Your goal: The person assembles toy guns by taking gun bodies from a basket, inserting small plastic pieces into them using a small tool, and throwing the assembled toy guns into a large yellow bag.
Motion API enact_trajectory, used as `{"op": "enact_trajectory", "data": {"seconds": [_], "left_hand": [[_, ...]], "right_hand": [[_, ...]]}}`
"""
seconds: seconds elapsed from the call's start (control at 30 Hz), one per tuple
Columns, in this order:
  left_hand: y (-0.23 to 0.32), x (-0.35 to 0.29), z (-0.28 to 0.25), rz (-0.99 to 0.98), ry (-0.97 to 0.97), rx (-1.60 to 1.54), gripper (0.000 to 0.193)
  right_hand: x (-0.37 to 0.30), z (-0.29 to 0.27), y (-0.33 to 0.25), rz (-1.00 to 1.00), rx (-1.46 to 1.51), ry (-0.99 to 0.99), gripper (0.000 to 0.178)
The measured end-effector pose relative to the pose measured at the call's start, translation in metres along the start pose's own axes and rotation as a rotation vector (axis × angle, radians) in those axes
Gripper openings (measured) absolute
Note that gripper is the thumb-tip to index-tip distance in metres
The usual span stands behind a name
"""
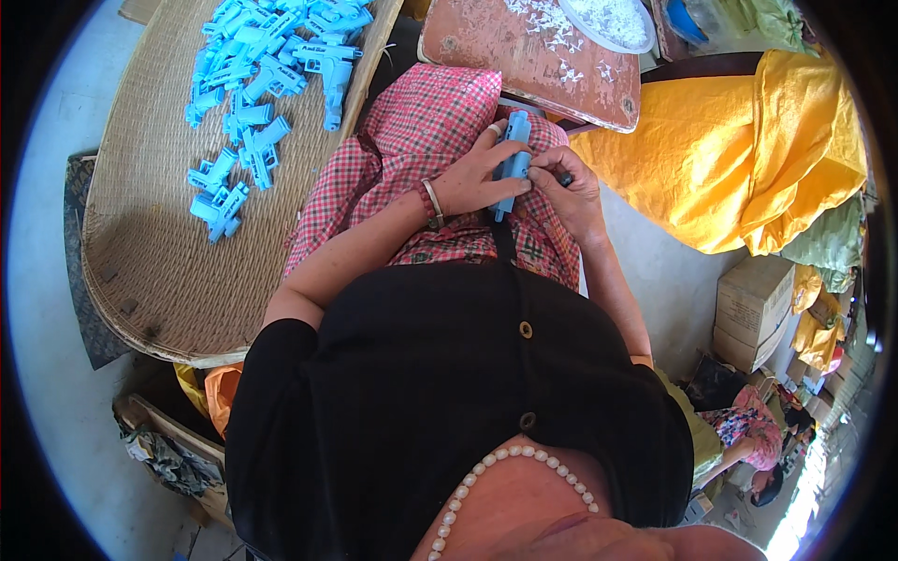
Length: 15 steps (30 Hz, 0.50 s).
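Observation:
Over my lap, on a red checked cloth (412,126), lies a light blue plastic toy gun (512,168). My left hand (465,179) is closed round it from the left, its fingers across the toy. From the right, my right hand (578,198) pinches close against the toy's side. A small dark object with a rounded end (565,179) shows between the right fingers; its kind is unclear, and whatever the fingertips press on is hidden.
A woven-topped table (159,206) at left carries a heap of blue toy guns (271,75). Ahead, a worn reddish board (477,56) holds small white plastic pieces (552,28) and a white bowl (625,47). Yellow sacking (711,150), cardboard boxes (753,299) and another person (748,430) are at right.

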State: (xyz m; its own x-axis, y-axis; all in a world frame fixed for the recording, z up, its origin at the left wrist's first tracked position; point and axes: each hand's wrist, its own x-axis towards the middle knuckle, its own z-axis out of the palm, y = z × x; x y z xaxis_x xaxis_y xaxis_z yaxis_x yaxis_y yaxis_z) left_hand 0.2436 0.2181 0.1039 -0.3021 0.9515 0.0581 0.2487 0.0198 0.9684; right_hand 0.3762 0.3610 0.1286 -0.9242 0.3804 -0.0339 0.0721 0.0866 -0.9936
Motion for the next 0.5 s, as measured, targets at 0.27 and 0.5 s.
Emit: {"op": "enact_trajectory", "data": {"seconds": [0.27,0.5], "left_hand": [[-0.011,0.004,0.001,-0.045,0.034,-0.179,0.047],[-0.018,0.003,0.003,-0.088,0.038,-0.151,0.051]], "right_hand": [[0.006,-0.004,-0.020,0.262,0.249,-0.085,0.012],[0.010,-0.006,-0.010,0.357,0.320,-0.176,0.015]]}}
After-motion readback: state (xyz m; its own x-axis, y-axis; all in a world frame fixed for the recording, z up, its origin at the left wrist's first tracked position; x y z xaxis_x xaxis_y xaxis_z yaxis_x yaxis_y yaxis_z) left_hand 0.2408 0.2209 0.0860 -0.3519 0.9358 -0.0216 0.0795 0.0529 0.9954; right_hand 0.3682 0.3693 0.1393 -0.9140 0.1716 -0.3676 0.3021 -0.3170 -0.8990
